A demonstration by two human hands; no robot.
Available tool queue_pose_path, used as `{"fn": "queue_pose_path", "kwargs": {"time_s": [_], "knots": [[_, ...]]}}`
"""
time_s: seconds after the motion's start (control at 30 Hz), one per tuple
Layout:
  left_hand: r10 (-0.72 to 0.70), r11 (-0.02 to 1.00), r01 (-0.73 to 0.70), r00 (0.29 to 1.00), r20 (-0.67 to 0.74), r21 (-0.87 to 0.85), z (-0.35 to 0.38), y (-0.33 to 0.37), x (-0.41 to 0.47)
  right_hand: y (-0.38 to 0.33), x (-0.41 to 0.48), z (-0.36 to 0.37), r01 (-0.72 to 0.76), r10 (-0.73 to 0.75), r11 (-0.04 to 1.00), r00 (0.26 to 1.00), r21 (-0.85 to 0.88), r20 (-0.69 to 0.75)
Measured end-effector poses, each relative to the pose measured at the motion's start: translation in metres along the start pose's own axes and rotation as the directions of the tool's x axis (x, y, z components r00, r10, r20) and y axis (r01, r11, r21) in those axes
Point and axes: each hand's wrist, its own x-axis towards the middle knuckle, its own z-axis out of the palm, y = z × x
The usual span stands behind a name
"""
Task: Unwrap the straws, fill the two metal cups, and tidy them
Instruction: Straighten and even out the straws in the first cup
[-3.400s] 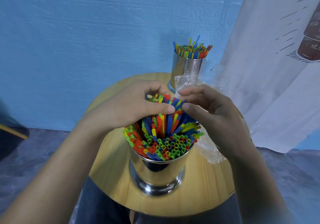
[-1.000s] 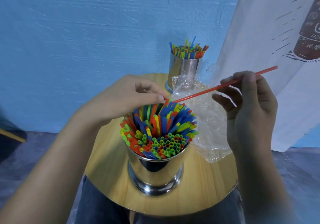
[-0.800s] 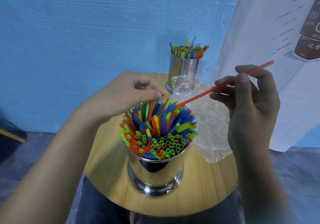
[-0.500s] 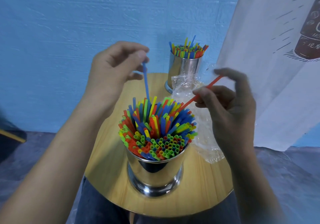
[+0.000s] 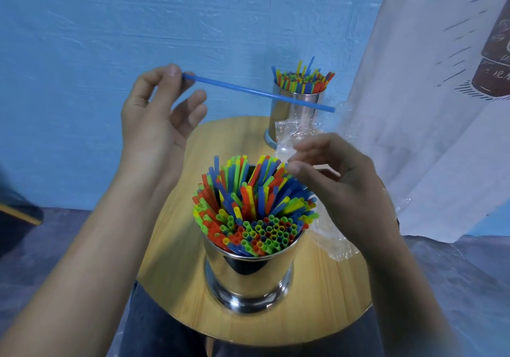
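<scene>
Straws (image 5: 254,207), thin plastic tubes in red, blue, green and yellow, pack a shiny metal cup (image 5: 248,271) at the lower centre of the frame. The cup is round, with a polished mirror-like wall and a flared foot, and it stands upright on a round bench (image 5: 325,301) of pale wood grain. The nearest straws stand straight with their open ends showing; those behind fan out at slants.

The left hand (image 5: 157,119), in the upper left of centre, is raised above the bench. It pinches one end of a single blue straw (image 5: 258,92) between thumb and forefinger, the other fingers spread loosely. This straw runs almost level toward the right of the frame, sloping slightly down, and crosses in front of a second metal cup (image 5: 281,111).

That cup stands upright at the far edge of the bench, upper right of centre, also holding a bundle of coloured straws (image 5: 302,81).

The right hand (image 5: 345,185), right of centre, has bent fingers whose tips touch the straw tops at the far right side of the near bundle. Whether it pinches one cannot be told.

Crinkled clear plastic wrap (image 5: 331,235) lies on the bench along the right side, between the two cups. Behind is a rough-textured blue wall (image 5: 110,25); a white printed cloth (image 5: 427,108) hangs at the right.
</scene>
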Motion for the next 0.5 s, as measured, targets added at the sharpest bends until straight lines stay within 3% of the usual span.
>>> {"fn": "queue_pose_path", "kwargs": {"time_s": [0.17, 0.3, 0.37, 0.5], "knots": [[-0.107, 0.962, 0.06, 0.981, 0.164, 0.265, 0.002, -0.01, -0.007, 0.0, 0.0, 0.0, 0.052, 0.007, 0.95, 0.982, 0.307, -0.189], [-0.214, 0.83, 0.003, 0.925, 0.315, 0.557, 0.001, -0.01, -0.009, -0.004, 0.0, -0.007, 0.116, 0.059, 0.842, 0.951, 0.527, -0.303], [-0.3, 0.754, -0.053, 0.859, 0.414, 0.655, 0.002, -0.008, -0.009, -0.005, 0.0, -0.01, 0.155, 0.066, 0.84, 0.922, 0.52, -0.382], [-0.562, 0.626, -0.076, 0.647, 0.516, 0.776, 0.007, -0.005, -0.006, -0.007, 0.0, -0.017, 0.218, 0.066, 0.86, 0.849, 0.461, -0.524]]}}
